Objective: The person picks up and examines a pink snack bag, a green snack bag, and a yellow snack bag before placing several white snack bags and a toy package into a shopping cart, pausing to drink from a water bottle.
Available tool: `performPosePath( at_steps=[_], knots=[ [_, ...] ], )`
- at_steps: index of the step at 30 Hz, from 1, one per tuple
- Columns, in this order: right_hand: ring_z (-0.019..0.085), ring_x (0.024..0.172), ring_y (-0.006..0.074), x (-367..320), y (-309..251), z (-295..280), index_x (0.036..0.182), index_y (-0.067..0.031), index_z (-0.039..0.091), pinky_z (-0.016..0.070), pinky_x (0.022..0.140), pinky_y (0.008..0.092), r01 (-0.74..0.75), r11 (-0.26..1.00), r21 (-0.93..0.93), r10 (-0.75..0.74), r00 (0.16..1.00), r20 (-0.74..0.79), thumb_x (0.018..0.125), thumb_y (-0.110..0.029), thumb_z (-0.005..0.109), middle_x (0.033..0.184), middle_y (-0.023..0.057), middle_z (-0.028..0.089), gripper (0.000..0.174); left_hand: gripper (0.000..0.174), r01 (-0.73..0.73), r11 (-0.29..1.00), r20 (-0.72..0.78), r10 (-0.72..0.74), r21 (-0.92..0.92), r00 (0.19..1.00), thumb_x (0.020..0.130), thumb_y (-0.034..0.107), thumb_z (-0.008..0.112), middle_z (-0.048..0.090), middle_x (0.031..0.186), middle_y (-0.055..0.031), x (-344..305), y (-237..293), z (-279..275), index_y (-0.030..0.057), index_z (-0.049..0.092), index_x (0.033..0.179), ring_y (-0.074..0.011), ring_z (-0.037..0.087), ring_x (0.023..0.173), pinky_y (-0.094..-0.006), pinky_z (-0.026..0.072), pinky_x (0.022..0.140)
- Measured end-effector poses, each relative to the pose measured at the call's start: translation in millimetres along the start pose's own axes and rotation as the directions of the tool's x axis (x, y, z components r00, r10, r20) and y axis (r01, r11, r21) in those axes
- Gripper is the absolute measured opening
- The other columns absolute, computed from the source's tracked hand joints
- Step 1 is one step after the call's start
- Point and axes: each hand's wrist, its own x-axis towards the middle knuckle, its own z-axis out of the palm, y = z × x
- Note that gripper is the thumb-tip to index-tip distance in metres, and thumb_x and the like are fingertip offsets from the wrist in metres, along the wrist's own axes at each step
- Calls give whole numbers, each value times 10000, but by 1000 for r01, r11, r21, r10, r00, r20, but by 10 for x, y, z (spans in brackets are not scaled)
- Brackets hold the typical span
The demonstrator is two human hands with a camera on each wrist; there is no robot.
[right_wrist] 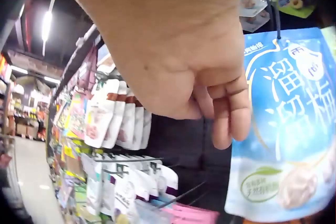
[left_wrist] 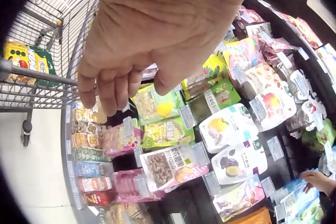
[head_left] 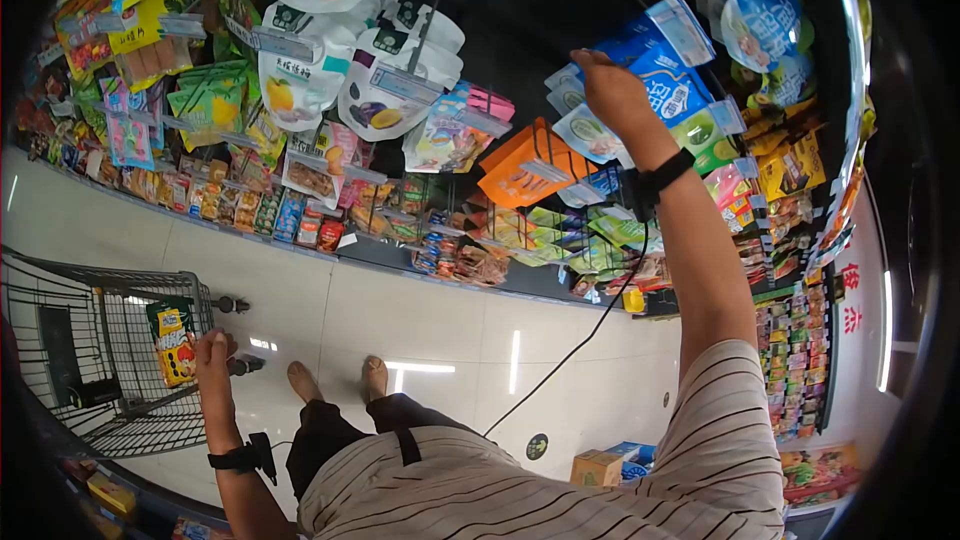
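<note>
My right hand (head_left: 618,98) is raised to the hanging snack bags, its fingers loosely bent. In the right wrist view its fingertips overlap the left edge of a blue and white bag (right_wrist: 286,129) with a plum picture, and no bag shows between thumb and fingers. Similar blue bags (head_left: 668,80) hang beside the hand in the head view. My left hand (head_left: 215,355) hangs low beside the shopping cart (head_left: 150,280), fingers relaxed and holding nothing. Inside the cart lies a yellow and green snack packet (head_left: 176,345).
White fruit pouches (head_left: 385,90) and an orange bag (head_left: 530,165) hang on hooks left of my right hand. Price tag holders (head_left: 680,30) stick out from the rack. A black cable (head_left: 570,355) runs from my right wrist. Cardboard boxes (head_left: 597,467) stand on the tiled floor behind me.
</note>
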Motion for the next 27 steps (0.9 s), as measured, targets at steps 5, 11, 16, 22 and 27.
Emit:
performPosePath(
  at_steps=[5,11,16,22,27],
  knots=[
    [657,1103,358,261,90,251,1298,-94,599,548,894,453,-10,985,-172,26,995,93,865,30,513,1180,183,684,458,316,41,995,88,-33,-92,996,1009,335,576,596,920,9,165,-51,-55,54,612,1147,-79,555,802,-209,418,694],
    [657,1130,355,381,-56,65,1342,-105,598,544,929,439,-102,971,-217,172,926,336,896,-5,529,1210,199,680,462,315,102,990,88,-93,-99,992,1007,358,586,587,880,17,280,-151,-108,64,619,1114,-73,548,779,-203,422,689],
    [669,1097,350,359,-15,56,1322,-117,603,549,902,450,-136,970,-202,198,922,333,886,-6,523,1160,193,698,456,359,126,990,80,-121,-58,989,1006,393,580,611,907,13,349,-53,-65,59,627,1128,-85,576,812,-234,448,753],
    [672,1068,352,288,24,31,1248,-109,620,546,884,451,-120,985,-121,151,943,298,882,5,515,1105,197,704,398,399,143,990,65,-143,3,988,1003,411,577,671,1016,-29,360,23,7,58,632,1181,-136,650,917,-290,488,848],
    [678,1032,350,157,39,35,1217,-106,628,546,876,455,-89,992,-95,108,970,219,882,9,514,1066,182,712,372,413,134,991,86,-134,1,987,999,432,577,670,1015,-28,353,-4,73,66,634,1180,-134,641,922,-286,485,843]
  ],
)
